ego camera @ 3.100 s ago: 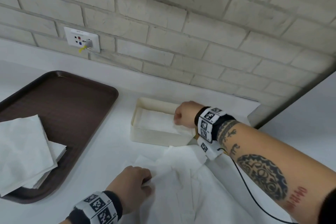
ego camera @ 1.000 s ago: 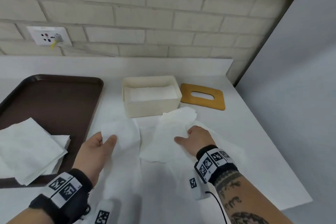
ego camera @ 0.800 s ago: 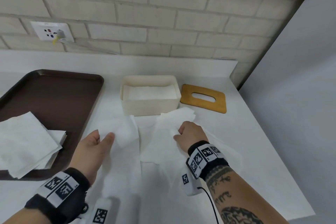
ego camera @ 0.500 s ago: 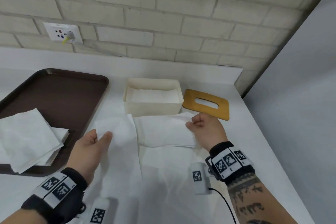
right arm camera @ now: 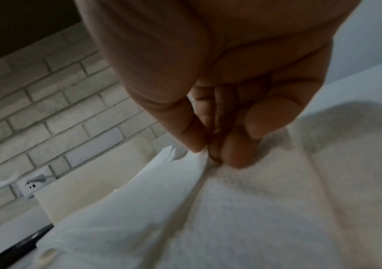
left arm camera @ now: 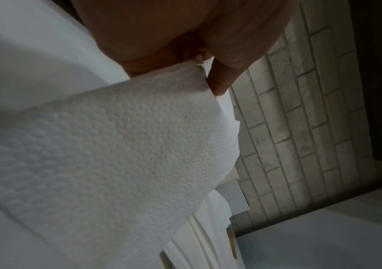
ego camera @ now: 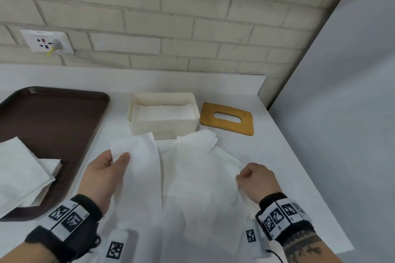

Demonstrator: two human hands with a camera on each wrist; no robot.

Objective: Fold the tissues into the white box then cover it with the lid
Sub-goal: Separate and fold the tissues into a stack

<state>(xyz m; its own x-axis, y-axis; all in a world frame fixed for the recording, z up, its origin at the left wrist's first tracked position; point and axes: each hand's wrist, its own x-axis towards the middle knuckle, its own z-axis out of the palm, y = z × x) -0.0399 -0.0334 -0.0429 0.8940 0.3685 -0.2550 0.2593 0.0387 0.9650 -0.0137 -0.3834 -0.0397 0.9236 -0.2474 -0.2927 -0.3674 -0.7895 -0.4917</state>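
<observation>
The white box [ego camera: 162, 128] stands open at the back of the table with flat tissue inside; it shows too as the white box [right arm camera: 97, 174]. Right of it lies the wooden lid [ego camera: 227, 118] with its slot. A large white tissue [ego camera: 192, 168] is spread in front of the box, with folds and raised flaps. My left hand [ego camera: 116, 156] pinches its left flap between thumb and fingers, seen close as the left hand [left arm camera: 206, 72] on the embossed tissue [left arm camera: 116, 145]. My right hand [ego camera: 243, 175] is curled and pinches the tissue's right edge, shown by the right hand [right arm camera: 208, 152].
A dark brown tray [ego camera: 64, 117] sits at the left, holding a stack of white tissues [ego camera: 19, 173]. A brick wall with a socket [ego camera: 47, 41] runs behind. The table's right edge lies close to my right wrist.
My right hand has moved from near the lid back toward me and to the right, drawing the tissue's right edge with it. My left hand keeps its pinch in about the same place.
</observation>
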